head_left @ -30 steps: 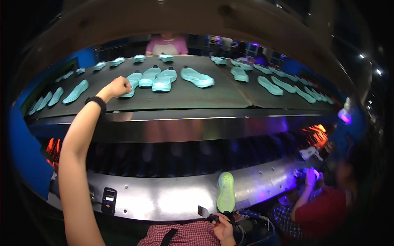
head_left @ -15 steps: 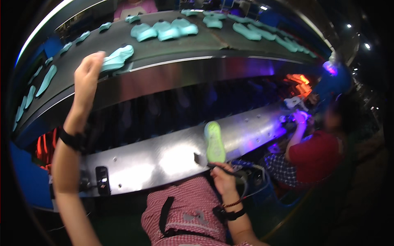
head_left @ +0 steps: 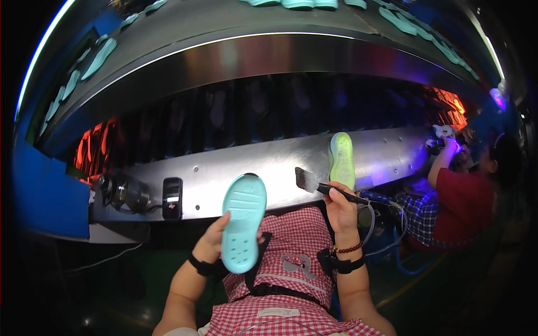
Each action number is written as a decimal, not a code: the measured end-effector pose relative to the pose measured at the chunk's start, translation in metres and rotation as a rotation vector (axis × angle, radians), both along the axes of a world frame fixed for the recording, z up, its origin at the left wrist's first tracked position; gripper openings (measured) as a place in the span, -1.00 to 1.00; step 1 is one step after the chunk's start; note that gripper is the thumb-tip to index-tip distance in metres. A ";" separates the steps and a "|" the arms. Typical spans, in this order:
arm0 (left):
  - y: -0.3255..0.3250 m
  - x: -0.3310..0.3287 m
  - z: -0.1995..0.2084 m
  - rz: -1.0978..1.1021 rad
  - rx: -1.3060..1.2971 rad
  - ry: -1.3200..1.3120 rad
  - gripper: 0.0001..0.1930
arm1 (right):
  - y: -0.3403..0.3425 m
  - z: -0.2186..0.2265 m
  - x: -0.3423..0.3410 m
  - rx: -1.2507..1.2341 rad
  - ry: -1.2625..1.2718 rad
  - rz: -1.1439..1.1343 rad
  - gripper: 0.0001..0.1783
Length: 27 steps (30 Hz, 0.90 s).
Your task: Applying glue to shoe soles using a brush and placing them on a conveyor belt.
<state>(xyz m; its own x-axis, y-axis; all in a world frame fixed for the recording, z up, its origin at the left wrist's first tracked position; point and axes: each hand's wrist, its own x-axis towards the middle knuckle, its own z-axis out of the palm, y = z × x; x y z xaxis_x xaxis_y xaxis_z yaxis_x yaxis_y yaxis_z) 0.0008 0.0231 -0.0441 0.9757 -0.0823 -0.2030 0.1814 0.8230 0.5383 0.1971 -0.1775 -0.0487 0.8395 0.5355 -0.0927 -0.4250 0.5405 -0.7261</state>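
Note:
My left hand (head_left: 213,238) grips a turquoise shoe sole (head_left: 245,218) by its edges, over my lap at the front of the metal ledge. The sole stands nearly upright, with its grooved and holed face in view. In my right hand (head_left: 343,214) is a flat brush (head_left: 309,182) with a black handle; its dark bristles point left over the ledge. Just beyond that hand, a yellow-green sole (head_left: 342,159) lies on the shiny metal ledge (head_left: 241,162). The brush and the turquoise sole are apart.
Beyond the ledge runs a dark conveyor belt (head_left: 190,42) with several turquoise soles. A black switch box (head_left: 172,199) and a dark jar-like container (head_left: 126,193) stand at the left. To the right sits a co-worker in a red top (head_left: 462,196), near cables (head_left: 386,204).
My left hand has come down from the conveyor belt to my lap, bringing a turquoise sole with it. My right hand still holds the brush. The view has tilted downward.

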 end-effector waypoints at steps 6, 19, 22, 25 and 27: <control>-0.027 0.021 -0.027 0.274 -0.327 -0.093 -0.07 | 0.035 0.003 -0.035 -0.162 -0.116 0.311 -0.78; -0.034 0.043 -0.027 0.723 -0.082 0.186 -0.30 | 0.062 0.038 -0.058 -0.511 -1.101 0.369 -0.76; -0.012 0.029 -0.020 0.647 -0.021 0.092 -0.24 | 0.042 0.057 -0.048 -0.524 -1.139 0.633 -0.76; -0.010 0.022 -0.011 0.526 -0.033 -0.034 -0.22 | 0.034 0.069 -0.038 -0.478 -1.031 0.809 -0.75; -0.020 0.025 -0.004 0.492 -0.133 -0.018 -0.22 | 0.037 0.072 -0.036 -0.367 -0.683 0.669 -0.78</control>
<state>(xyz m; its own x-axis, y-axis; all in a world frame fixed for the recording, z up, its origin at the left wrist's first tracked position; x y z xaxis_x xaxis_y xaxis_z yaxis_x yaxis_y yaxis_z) 0.0259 0.0035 -0.0485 0.9087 0.3638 -0.2046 -0.2534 0.8704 0.4222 0.1607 -0.1407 0.0238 0.3138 0.9486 0.0408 0.0081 0.0403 -0.9992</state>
